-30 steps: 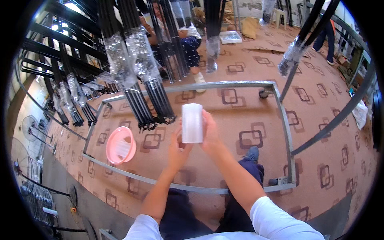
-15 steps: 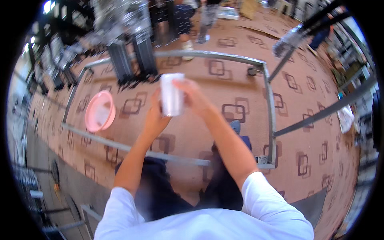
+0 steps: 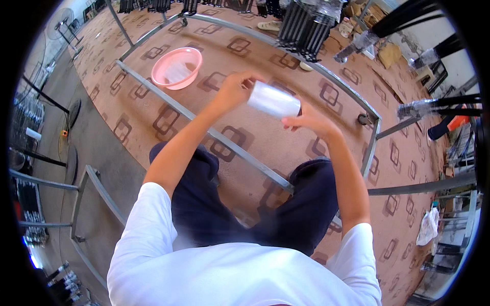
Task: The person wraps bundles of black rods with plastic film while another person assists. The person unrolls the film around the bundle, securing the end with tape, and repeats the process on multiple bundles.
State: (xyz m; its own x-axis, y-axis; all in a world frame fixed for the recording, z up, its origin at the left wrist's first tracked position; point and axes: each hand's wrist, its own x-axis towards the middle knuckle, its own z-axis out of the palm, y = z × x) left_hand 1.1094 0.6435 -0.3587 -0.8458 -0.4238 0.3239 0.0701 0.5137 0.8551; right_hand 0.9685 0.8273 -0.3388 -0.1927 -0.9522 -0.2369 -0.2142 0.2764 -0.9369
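Observation:
A whitish roll of plastic film (image 3: 274, 100) is held up in front of me, tilted with its right end lower. My left hand (image 3: 238, 91) grips its left end with curled fingers. At the opposite end, my right hand (image 3: 311, 121) holds the roll, its thumb below the rim; part of its fingers is hidden behind the roll. Under the hands lies a patterned reddish-brown carpet, framed by a low grey metal rack (image 3: 224, 140). Inside that frame, left of my hands, a pink basin (image 3: 161, 71) holds something whitish and translucent.
Bundled black tubes (image 3: 306, 28) stand over the rack's far rail. More dark tubes with film-wrapped ends (image 3: 360, 45) jut in from the upper right. Grey metal bars (image 3: 102, 191) stand at the lower left. A fan (image 3: 60, 23) is at the far left.
The roll has turned from upright to lying slantwise, and my hands now hold its two ends. My view has swung, so the basin and rack appear higher and farther right.

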